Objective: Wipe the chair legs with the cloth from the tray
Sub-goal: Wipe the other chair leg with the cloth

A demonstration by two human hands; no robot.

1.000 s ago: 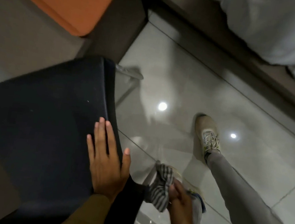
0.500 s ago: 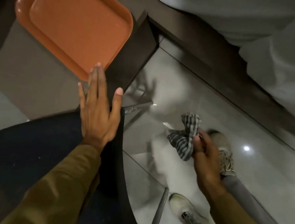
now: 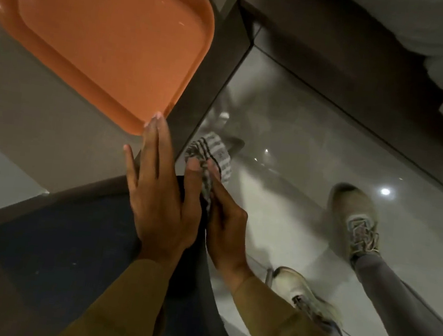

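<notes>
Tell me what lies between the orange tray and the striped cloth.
In the head view, the left hand's fingertips and the table's dark corner edge lie between the tray and the cloth, which the right hand grips.

Single head view, steeply downward, close over hands, chair, floor.

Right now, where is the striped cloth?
In the head view, the striped cloth is near the centre, pinched in the right hand, beside the left hand and just below the orange tray.
</notes>
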